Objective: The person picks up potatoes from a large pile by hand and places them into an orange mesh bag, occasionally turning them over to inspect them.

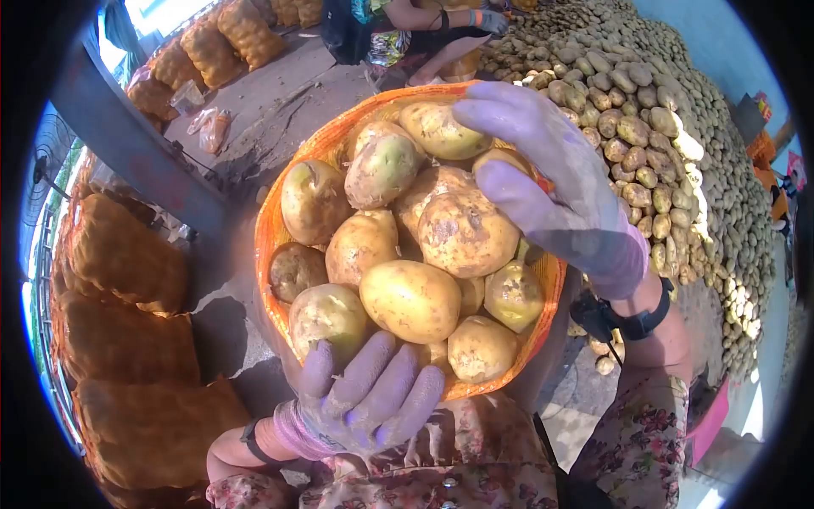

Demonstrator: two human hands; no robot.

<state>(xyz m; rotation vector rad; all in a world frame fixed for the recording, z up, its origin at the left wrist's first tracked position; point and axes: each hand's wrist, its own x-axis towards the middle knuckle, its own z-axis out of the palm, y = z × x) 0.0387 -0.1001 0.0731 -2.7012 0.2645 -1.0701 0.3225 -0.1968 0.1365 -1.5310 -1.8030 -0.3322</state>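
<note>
An orange mesh bag [273,222], its mouth spread wide in front of me, is filled to the top with potatoes [410,301]. Some potatoes are yellow, others greenish or muddy. My left hand [366,400], in a dusty purple glove, lies at the near rim with its fingers spread, the tips against the lowest potatoes. Over the far right rim is my right hand [555,170], gloved alike. Its thumb and fingers are apart, reaching over the potatoes there; a potato [502,161] shows between them, partly covered.
A large heap of loose potatoes [636,127] covers the right side. Filled orange sacks [127,254] line the left, with more sacks [212,51] at the back. A blue-grey post [140,127] stands left. Another person [424,21] crouches at the far side.
</note>
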